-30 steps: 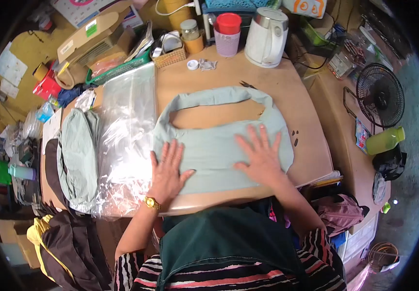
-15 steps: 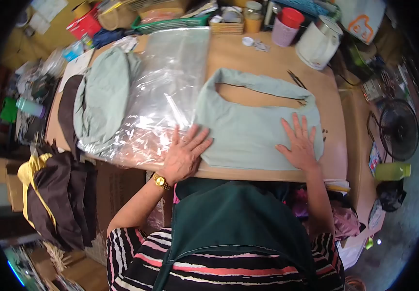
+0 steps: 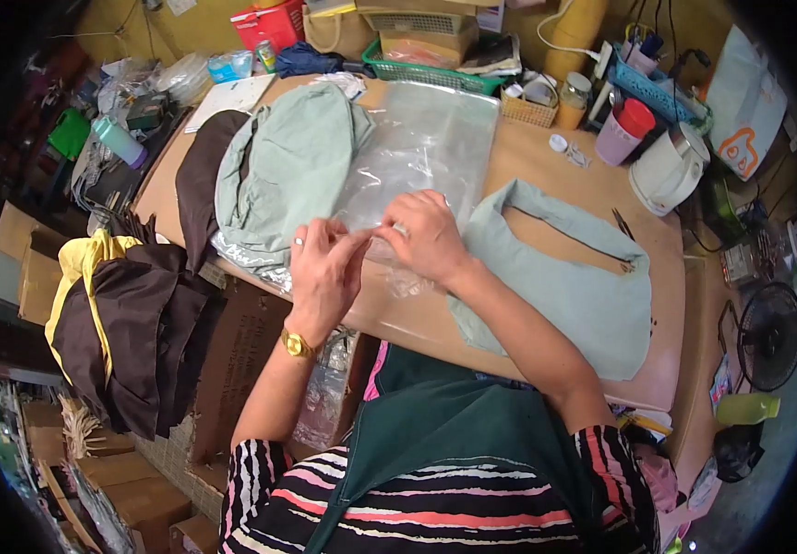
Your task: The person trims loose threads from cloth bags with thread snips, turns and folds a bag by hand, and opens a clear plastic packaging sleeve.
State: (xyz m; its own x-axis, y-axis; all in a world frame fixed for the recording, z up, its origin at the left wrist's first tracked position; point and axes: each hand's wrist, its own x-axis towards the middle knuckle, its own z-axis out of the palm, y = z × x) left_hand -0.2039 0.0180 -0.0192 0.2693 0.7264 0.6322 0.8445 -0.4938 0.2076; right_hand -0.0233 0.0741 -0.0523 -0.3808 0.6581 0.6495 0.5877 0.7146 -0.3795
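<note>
Both hands meet in front of me over the near edge of the clear plastic bags (image 3: 444, 129). My left hand (image 3: 324, 272), with a gold watch on its wrist, is closed in a pinch at that plastic edge. Fingertip to fingertip with it, my right hand (image 3: 426, 235) pinches the plastic too. To the right, a pale green cloth bag (image 3: 569, 295) with a wide handle loop lies flat on the table, under my right forearm. A pile of pale green cloth bags (image 3: 292, 166) rests to the left, partly on the plastic.
Dark brown fabric (image 3: 200, 175) lies beside the pile. More brown cloth with a yellow strap (image 3: 131, 332) hangs left of the table (image 3: 527, 148). A white kettle (image 3: 671, 171), a pink cup (image 3: 622, 134) and a green basket (image 3: 435, 74) line the back. A fan (image 3: 770, 337) stands right.
My hands have left the flat green bag and moved left and up to the plastic, closing into pinches. The view has shifted, and the green bag looks slightly turned.
</note>
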